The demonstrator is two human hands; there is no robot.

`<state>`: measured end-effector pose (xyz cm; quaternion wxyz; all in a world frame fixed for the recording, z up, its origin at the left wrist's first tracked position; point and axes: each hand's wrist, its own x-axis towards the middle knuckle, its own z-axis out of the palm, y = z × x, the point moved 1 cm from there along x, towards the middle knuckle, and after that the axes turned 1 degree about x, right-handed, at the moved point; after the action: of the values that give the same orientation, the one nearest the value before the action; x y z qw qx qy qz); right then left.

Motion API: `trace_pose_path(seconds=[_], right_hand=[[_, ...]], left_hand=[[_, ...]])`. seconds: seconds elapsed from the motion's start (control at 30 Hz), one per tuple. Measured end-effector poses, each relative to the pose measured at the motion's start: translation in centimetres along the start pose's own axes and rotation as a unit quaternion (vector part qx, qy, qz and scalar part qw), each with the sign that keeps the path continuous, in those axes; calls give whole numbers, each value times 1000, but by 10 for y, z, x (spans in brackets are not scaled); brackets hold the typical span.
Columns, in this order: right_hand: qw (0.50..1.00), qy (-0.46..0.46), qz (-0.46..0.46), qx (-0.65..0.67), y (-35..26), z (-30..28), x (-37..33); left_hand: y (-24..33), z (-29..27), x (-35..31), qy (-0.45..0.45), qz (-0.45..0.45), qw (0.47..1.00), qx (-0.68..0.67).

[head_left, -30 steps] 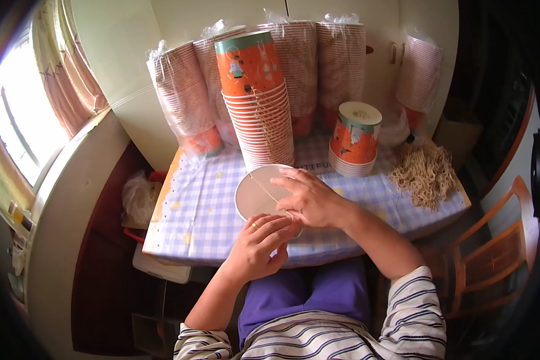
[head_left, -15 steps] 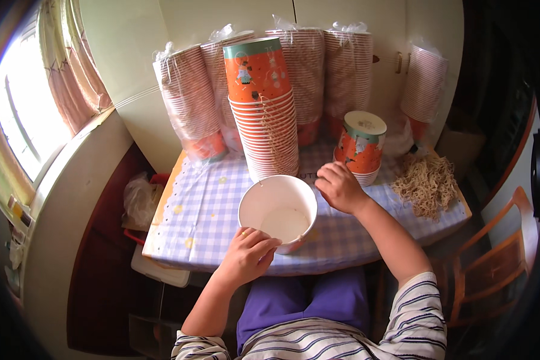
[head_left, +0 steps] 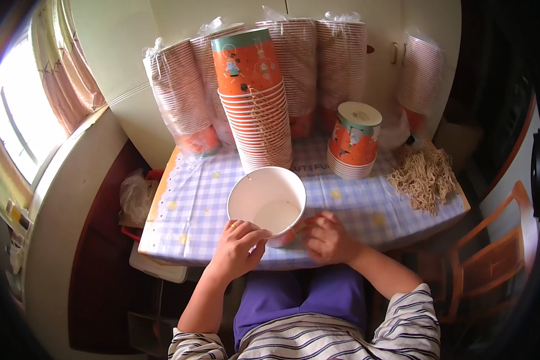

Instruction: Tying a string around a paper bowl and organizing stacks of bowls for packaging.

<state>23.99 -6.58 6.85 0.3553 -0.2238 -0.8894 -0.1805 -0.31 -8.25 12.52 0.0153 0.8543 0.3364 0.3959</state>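
Observation:
A white-lined paper bucket point(head_left: 276, 210) stands tilted toward me at the table's near edge, its open mouth facing up. My left hand point(head_left: 240, 243) is closed on its near left rim, thumb and fingers pinching the wall. Close by the bucket's right side, my right hand point(head_left: 327, 237) is slightly blurred, its fingers curled together; whatever they hold is too small to make out. Behind the bucket rises a tall nested stack of upside-down orange paper buckets point(head_left: 252, 102), with thin cords hanging down its side. A shorter orange stack point(head_left: 354, 141) stands to the right.
A heap of tan cords point(head_left: 424, 179) lies at the table's right end. Several plastic-wrapped bucket stacks point(head_left: 342, 66) line the back against a pale cabinet. The blue checked tablecloth point(head_left: 192, 210) covers the table. A wooden chair point(head_left: 492, 258) is at the right.
My right hand has come down and toward me, from in front of the short stack to the bucket's right side. My left hand keeps hold of the rim. The view has shifted slightly.

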Motion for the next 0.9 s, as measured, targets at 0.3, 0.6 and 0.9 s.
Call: trace_pose_path(seconds=[0.3,0.6,0.9], right_hand=[[855,69,332,393,-34,3,15],[905,92,314,273,-33,23,20],[805,80,435,396,-34,18,13]], left_hand=[[20,4,17,-31,-42,998,39],[26,27,29,-50,-75,995,39],[17,31,29,-63,-81,995,15]])
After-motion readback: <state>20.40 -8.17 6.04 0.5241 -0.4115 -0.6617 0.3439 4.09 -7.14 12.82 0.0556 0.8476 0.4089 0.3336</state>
